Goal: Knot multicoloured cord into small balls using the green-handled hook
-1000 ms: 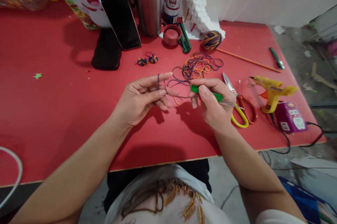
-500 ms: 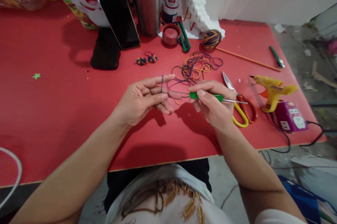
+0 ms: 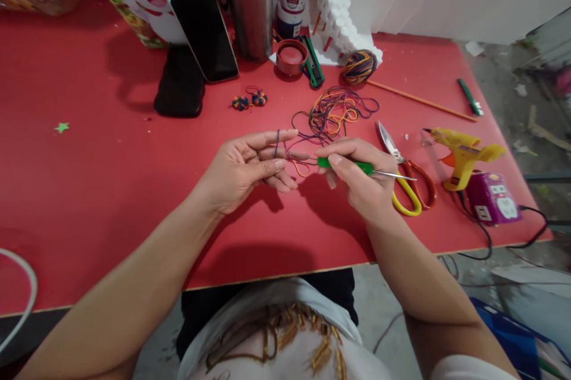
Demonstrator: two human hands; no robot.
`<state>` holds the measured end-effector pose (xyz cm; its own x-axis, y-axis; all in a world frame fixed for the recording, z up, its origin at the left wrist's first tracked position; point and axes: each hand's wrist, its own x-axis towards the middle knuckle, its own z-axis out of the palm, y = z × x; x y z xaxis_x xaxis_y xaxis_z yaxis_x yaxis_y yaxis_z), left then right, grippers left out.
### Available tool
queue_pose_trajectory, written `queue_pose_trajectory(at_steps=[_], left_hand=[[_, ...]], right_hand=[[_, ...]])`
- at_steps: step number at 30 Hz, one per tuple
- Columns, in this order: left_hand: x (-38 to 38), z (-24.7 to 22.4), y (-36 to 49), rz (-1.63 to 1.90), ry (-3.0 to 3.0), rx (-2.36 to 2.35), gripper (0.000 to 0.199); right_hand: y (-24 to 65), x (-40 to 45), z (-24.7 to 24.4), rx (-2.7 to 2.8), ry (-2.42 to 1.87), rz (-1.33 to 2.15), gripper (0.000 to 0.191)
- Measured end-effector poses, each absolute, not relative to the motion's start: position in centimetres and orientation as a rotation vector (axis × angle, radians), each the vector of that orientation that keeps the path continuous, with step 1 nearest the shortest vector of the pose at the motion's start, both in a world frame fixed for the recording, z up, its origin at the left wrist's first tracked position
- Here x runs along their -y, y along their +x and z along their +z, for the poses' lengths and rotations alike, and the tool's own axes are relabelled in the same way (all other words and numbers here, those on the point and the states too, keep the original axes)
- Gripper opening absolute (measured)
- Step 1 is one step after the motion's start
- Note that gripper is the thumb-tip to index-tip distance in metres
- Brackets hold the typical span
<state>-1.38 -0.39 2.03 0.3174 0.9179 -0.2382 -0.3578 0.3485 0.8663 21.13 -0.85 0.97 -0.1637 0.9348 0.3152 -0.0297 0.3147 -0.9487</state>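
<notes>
My left hand (image 3: 250,163) has a dark purple cord (image 3: 277,143) looped over its index finger, with the thumb pressed in against it and the other fingers loosely curled. My right hand (image 3: 357,169) grips the green handle of a crochet hook (image 3: 364,167); one thin metal end points right, the other reaches toward the cord at my left fingertips. Whether the hook's tip is inside a loop is too small to tell. From my left fingers, strands run back to a loose tangle of multicoloured cord (image 3: 332,112) on the red table.
Scissors (image 3: 401,172) lie just right of my right hand, a yellow glue gun (image 3: 464,151) beyond them. Behind the tangle are a yarn ball (image 3: 359,66), a green cutter (image 3: 313,63) and a red lid (image 3: 291,57). A phone (image 3: 200,23) leans at back left; two small crocheted pieces (image 3: 250,99) lie nearby.
My right hand and the hook have shifted slightly left, closer to my left fingers. An orange strand shows more below the fingertips. The left hand keeps nearly the same pose.
</notes>
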Motion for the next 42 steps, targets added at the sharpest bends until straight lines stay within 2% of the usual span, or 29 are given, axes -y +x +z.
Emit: queue_pose_trajectory(at_steps=[14, 21, 29, 42], left_hand=[[0.5, 2.0, -1.6, 0.859, 0.735, -0.717, 0.041], [0.5, 2.0, -1.9, 0.841, 0.729, -0.656, 0.040], [0.8, 2.7, -1.2, 1.020, 0.668, -0.709, 0.044], [0.6, 2.3, -1.5, 0.914, 0.758, -0.786, 0.060]], right_hand=[[21.5, 0.0, 0.7, 1.265, -0.806, 1.449, 0.014], [21.0, -0.4, 0.9, 1.085, -0.705, 1.578, 0.010], [19.7, 0.8, -0.1, 1.175, -0.735, 1.354, 0.014], [20.9, 0.5, 0.3, 1.245, -0.818, 1.278, 0.015]])
